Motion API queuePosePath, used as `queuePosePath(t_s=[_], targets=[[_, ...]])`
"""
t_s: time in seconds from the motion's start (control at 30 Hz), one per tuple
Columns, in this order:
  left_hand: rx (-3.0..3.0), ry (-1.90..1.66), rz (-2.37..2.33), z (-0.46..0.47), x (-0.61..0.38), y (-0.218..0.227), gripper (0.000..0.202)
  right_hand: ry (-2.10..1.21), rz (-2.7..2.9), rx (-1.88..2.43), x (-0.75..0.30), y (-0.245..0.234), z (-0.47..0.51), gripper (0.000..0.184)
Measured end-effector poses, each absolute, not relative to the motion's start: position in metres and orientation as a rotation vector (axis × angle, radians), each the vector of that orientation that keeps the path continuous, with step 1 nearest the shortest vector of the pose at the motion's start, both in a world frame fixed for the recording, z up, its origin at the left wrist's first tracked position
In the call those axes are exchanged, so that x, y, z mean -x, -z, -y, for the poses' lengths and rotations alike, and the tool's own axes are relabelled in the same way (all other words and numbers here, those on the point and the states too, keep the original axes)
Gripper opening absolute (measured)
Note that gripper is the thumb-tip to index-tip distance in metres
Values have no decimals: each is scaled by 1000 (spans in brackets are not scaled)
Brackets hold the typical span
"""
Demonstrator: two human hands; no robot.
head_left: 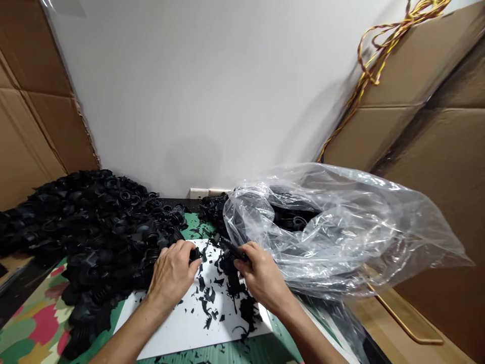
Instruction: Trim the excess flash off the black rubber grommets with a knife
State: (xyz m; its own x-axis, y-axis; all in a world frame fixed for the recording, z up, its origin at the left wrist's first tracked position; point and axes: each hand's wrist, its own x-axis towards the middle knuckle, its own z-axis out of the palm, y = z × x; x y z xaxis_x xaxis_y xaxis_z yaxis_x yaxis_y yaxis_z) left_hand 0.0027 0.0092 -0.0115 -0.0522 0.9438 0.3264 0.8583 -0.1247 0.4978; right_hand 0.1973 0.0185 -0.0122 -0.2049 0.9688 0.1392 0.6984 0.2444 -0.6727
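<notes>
Holding: the left hand (172, 275) is closed around a small black rubber piece (195, 255), and only its end shows past the fingers.
Right hand: the right hand (261, 277) grips a long dark object (233, 248) between thumb and fingers; I cannot tell if it is a tool or a rubber part.
Under the hands: a white sheet (197, 323) lies on the worktop (38, 323), with many black rubber scraps (206, 293) on it.
Left side: a large heap of black ribbed rubber bellows (106, 237) touches the edge of the sheet.
Right side: a clear plastic bag (333, 227) lies just beside the right hand, with black parts (291, 222) inside it.
Behind: a white wall (189, 91) stands between cardboard sheets (428, 65), and a yellow-brown cable (379, 45) hangs on the right cardboard.
</notes>
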Motion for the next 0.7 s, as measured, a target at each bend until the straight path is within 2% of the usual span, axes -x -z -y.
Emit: queuePosePath(t_s=[0.07, 0.17, 0.27, 0.4, 0.57, 0.7], targets=[[-2017, -1033, -1913, -9, -3, 8, 13, -1015, 1731, 1295, -198, 10, -22, 3], [-1724, -1176, -1692, -10, -5, -1, 14, -1589, 1350, 1039, -193, 8, -27, 22], [-1288, -1167, -1384, -10, -11, -9, 14, -1864, 1154, 882, -184, 9, -29, 37], [-943, -1182, -1209, -8, -19, -7, 28, -1803, 1114, 968, -171, 18, -31, 39], [-803, -1268, -1270, -8, -20, 5, 37, -1235, 1266, 1082, -165, 27, -32, 22], [-753, -1287, -1276, -8, -20, 9, 42, -1197, 1427, 1036, -164, 24, -26, 24]])
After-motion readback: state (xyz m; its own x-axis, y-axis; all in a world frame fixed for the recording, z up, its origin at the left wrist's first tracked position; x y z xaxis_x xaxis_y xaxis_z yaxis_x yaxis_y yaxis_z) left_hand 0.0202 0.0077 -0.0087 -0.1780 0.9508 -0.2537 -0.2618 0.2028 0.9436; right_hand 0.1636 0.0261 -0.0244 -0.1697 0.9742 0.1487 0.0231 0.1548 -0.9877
